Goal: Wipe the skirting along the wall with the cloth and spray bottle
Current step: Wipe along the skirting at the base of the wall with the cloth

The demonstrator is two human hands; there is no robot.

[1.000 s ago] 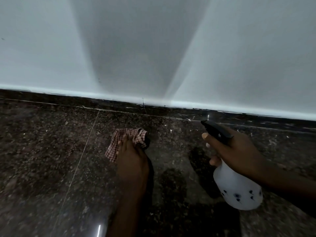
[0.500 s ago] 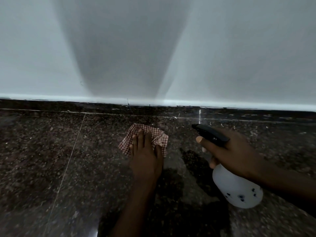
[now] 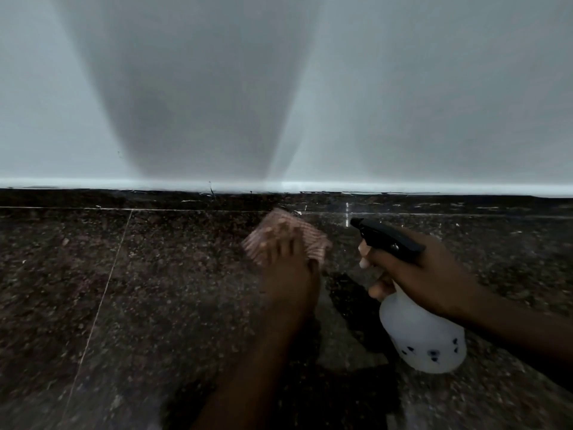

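The dark granite skirting (image 3: 124,198) runs across the base of the pale wall (image 3: 434,103). A red-and-white checked cloth (image 3: 311,235), blurred by motion, lies on the dark floor with its far edge at the skirting. My left hand (image 3: 291,274) presses on it with fingers laid flat on top. To the right, my right hand (image 3: 429,274) grips the neck of a white spray bottle (image 3: 421,339), with fingers at its trigger. Its black nozzle (image 3: 384,235) points at the skirting. A thin pale streak shows just ahead of the nozzle.
Speckled dark granite floor (image 3: 139,305) fills the lower half, with a pale grout line (image 3: 102,293) running diagonally on the left. Small white flecks dot the skirting. My shadow falls on the wall above the cloth.
My left hand has slid the cloth rightward and up toward the skirting, closer to the bottle's nozzle. My right hand has kept its grip on the bottle.
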